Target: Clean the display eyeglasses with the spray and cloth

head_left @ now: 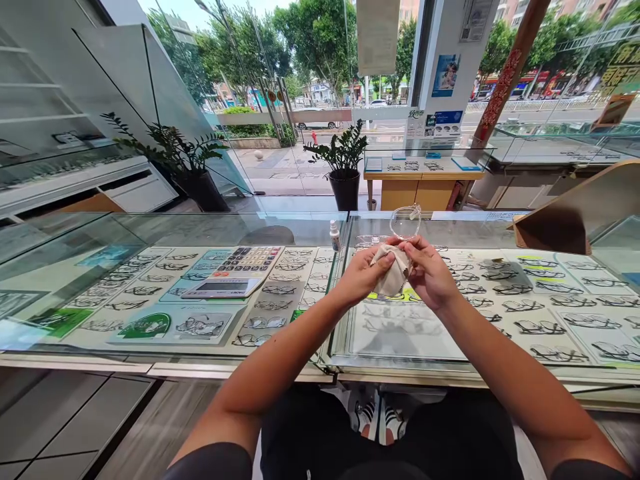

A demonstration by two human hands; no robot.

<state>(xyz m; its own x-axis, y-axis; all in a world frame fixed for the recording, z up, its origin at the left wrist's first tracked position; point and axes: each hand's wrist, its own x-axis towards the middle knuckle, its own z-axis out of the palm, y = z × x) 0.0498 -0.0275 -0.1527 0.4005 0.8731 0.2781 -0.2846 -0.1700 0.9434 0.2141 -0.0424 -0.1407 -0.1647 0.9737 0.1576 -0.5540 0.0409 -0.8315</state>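
My left hand (364, 273) is closed on a pale cleaning cloth (393, 275), with the thumb pressed into its folds. Close against it, my right hand (429, 270) pinches at the cloth's upper edge. Just above my fingers rises a clear, round-rimmed lens of what looks like a pair of eyeglasses (406, 222); its lower part is hidden by the fingers and cloth. Both hands are above the glass display counter (345, 347). Left of them, a small white spray bottle (335, 236) stands upright on the glass.
A large calculator (235, 272) lies to the left. Rows of eyeglasses (540, 327) show under the glass on both sides. At the right rear stands a wooden-framed mirror or stand (555, 230). Beyond the counter are potted plants (345, 180) and a display table (425, 175).
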